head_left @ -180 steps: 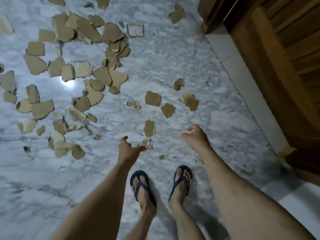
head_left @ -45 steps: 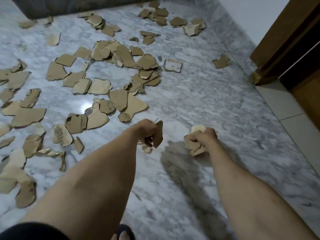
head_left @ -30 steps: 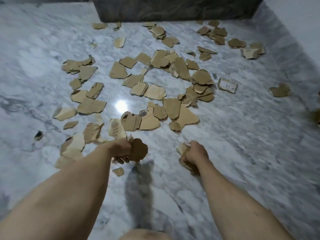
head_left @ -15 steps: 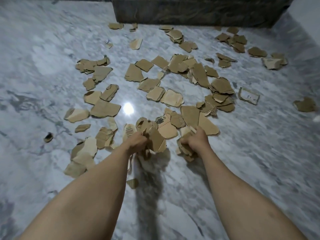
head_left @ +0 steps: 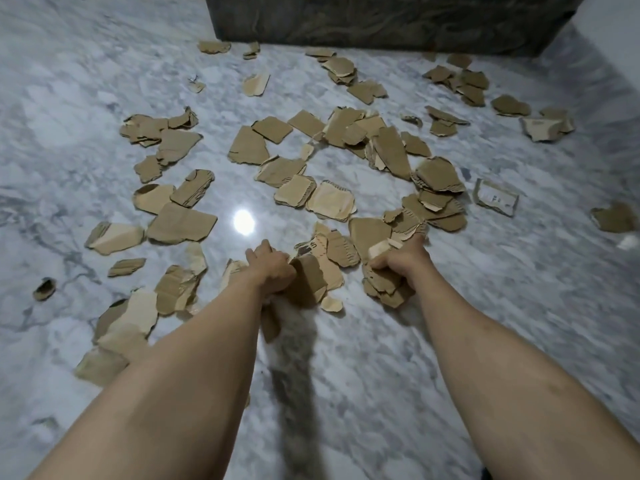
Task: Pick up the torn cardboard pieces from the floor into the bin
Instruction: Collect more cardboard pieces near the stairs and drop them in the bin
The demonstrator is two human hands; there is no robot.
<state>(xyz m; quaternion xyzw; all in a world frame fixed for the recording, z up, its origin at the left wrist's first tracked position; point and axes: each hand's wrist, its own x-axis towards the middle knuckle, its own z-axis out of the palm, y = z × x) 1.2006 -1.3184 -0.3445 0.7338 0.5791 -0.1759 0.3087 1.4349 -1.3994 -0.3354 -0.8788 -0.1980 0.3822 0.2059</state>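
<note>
Reaching out over the marble floor (head_left: 450, 341), both bare arms stretch toward the near edge of a wide scatter of torn cardboard pieces (head_left: 332, 202). The left hand (head_left: 272, 270) has its fingers curled round a brown bundle (head_left: 306, 282) of scraps that hangs down on its right side. The right hand (head_left: 398, 261) is a closed fist clutching a stack (head_left: 384, 285) of pieces, some sticking out below it and one pale scrap above the knuckles. The rest of the cardboard lies flat across the floor from the near left, beside the left forearm, out to the far right corner. A white-labelled scrap (head_left: 496, 201) lies apart on the right. A dark stone block (head_left: 381, 22) runs along the far side. A bright light spot (head_left: 244, 222) reflects off the floor just beyond the left hand.
</note>
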